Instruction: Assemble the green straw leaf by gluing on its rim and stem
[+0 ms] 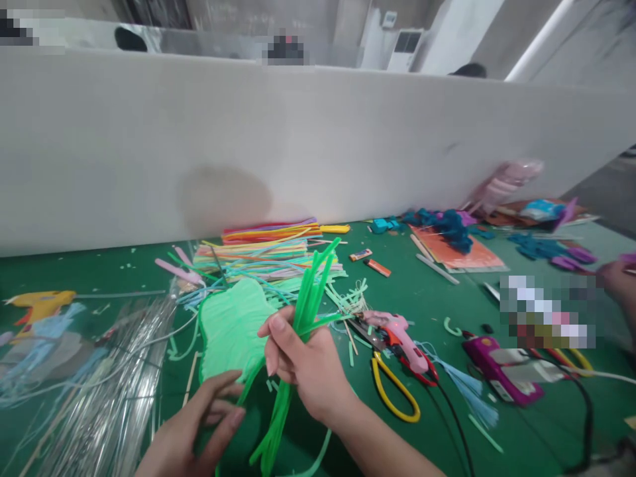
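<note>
My right hand [307, 363] grips a bundle of bright green pipe cleaners [308, 298] near its middle; the stems fan up to the right and trail down below the fist. My left hand [199, 430] sits lower left, fingers pinching the lower ends of the green stems next to a flat light-green leaf-shaped piece [231, 328] lying on the green table [427, 291].
A pile of mixed coloured pipe cleaners [268, 255] lies behind. Right of my hands: a pink glue gun [397, 334], yellow-handled scissors [392, 391], a purple glue gun [497, 371]. Clear plastic sleeves [109, 384] lie left. A white partition [298, 139] runs behind. Another person's hand [619, 281] is far right.
</note>
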A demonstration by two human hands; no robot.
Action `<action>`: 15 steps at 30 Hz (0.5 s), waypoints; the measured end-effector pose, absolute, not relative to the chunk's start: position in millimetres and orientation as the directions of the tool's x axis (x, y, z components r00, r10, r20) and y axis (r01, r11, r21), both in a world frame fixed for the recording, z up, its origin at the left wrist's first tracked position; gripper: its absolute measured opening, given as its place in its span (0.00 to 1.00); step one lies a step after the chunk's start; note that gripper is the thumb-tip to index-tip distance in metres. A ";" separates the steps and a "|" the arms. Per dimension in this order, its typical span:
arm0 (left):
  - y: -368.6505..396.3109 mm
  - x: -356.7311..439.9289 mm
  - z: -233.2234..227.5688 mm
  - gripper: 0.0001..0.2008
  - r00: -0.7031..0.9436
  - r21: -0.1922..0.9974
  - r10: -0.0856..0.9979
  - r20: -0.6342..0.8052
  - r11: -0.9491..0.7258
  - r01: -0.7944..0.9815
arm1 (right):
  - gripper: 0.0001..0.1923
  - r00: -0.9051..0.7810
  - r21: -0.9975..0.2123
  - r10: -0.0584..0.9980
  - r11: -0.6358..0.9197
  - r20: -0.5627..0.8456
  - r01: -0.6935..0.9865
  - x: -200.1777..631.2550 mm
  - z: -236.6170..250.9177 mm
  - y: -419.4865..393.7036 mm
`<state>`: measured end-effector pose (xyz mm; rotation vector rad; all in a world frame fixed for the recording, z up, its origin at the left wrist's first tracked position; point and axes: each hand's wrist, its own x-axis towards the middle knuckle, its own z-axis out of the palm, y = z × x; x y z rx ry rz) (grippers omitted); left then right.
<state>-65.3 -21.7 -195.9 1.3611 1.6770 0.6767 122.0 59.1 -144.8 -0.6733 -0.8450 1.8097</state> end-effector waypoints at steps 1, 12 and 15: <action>-15.6 -55.8 -187.2 0.20 -0.020 0.833 0.966 -0.259 0.234 0.502 | 0.17 -0.369 -0.804 0.927 -0.268 -0.066 -0.531 121.1 -145.0 57.4; 26.9 -13.8 -157.0 0.20 0.245 0.927 0.899 -0.363 0.376 -0.005 | 0.18 -0.264 -0.807 0.942 -0.317 -0.207 -0.498 130.5 -162.8 64.8; 31.6 -19.6 -160.0 0.20 0.282 0.906 0.877 -0.390 0.420 -0.053 | 0.16 -0.106 -0.778 0.970 -0.237 -0.217 -0.582 136.5 -167.0 78.4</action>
